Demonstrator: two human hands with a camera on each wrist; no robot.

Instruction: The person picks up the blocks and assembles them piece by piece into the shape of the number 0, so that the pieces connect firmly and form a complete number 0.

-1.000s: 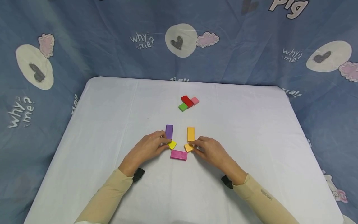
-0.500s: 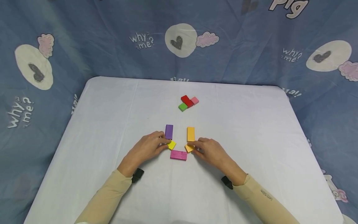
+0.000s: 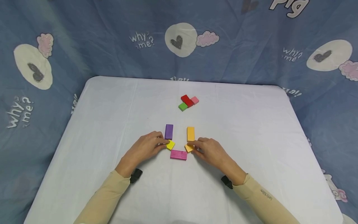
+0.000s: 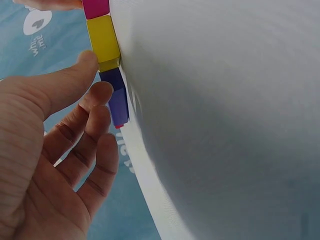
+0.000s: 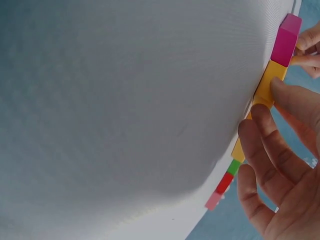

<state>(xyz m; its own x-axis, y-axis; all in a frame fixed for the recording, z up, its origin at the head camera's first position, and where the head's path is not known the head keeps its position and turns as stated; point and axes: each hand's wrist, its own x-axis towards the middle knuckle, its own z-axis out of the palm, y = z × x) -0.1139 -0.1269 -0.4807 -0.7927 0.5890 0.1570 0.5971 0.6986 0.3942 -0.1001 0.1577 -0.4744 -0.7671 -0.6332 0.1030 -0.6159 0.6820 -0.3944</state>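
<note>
My left hand [image 3: 145, 147] pinches a small yellow block [image 3: 171, 145] between thumb and index finger, the other fingers loosely bent. Opposite it, my right hand [image 3: 209, 151] holds a short orange block [image 3: 188, 148] by thumb and fingertips. Both blocks lie slanted on the white cloth. Between and nearer to me is a long magenta block [image 3: 178, 155], its ends close to the two small blocks. A purple block [image 3: 169, 132] lies beyond the yellow one, and a long orange-yellow block [image 3: 190, 133] beyond the short orange one. Fingers partly cover both held blocks.
Farther back on the white-covered table [image 3: 240, 115], a red block [image 3: 186, 101] touches a green block [image 3: 183, 106] and a pink block [image 3: 195, 100]. A blue printed cloth [image 3: 112, 56] hangs behind and around the table.
The left hand has shifted slightly left with the yellow block. The short orange block has turned and moved a little under the right fingers. Other blocks look the same.
</note>
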